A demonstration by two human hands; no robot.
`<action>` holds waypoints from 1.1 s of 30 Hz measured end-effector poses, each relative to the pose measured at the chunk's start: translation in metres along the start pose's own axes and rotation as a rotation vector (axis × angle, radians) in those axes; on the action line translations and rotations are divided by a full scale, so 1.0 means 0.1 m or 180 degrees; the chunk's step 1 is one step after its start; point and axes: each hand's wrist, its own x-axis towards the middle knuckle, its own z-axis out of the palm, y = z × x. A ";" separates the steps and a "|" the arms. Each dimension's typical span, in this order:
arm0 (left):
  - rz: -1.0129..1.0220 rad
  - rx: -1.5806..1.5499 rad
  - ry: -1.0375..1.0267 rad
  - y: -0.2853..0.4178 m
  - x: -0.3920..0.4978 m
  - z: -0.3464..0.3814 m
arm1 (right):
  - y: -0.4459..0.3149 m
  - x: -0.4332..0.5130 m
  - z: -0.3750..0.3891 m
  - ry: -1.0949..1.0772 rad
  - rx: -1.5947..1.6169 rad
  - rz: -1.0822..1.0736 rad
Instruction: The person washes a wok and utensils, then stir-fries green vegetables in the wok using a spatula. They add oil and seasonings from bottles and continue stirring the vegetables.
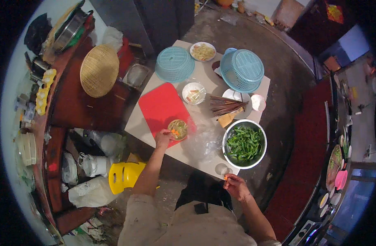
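My left hand (164,138) is at the near edge of a red cutting board (162,103), its fingers at the rim of a small bowl of sliced vegetables (178,129). Orange pieces lie in that bowl by the fingertips; whether the fingers grip them or the rim is unclear. My right hand (235,186) pinches a small orange piece (226,177) just off the table's near corner. Beside it stands a clear glass (221,169). A steel basin of green leaves (244,144) is above the right hand. Crumpled clear plastic (203,140) lies between bowl and basin.
The table (135,123) also bears two upturned blue baskets (175,64), a bowl of shredded food (202,51), a plastic-covered bowl (193,93), a bundle of chopsticks (225,105) and a wooden spatula (226,120). A yellow plastic stool (126,176) stands at the left; a dark red counter (307,132) is at the right.
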 end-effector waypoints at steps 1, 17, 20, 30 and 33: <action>0.0161 0.0208 -0.0038 -0.01 0.13 0.01 | 0.02 -0.04 -0.09 0.0020 0.0021 -0.0055; 0.1793 0.2270 0.0250 -0.06 0.49 -0.06 | 0.16 -0.06 -0.16 0.0604 -0.0246 -0.0036; 0.1434 0.1945 0.0407 -0.01 0.14 0.09 | 0.15 0.01 0.00 0.0502 -0.0639 0.0053; 0.1084 0.1739 -0.0805 -0.03 -0.97 0.41 | 0.25 0.35 0.52 0.0295 -0.1695 -0.0019; 0.1382 0.2316 -0.0055 0.01 -0.20 0.23 | 0.29 0.29 0.44 0.0336 -0.1730 0.0013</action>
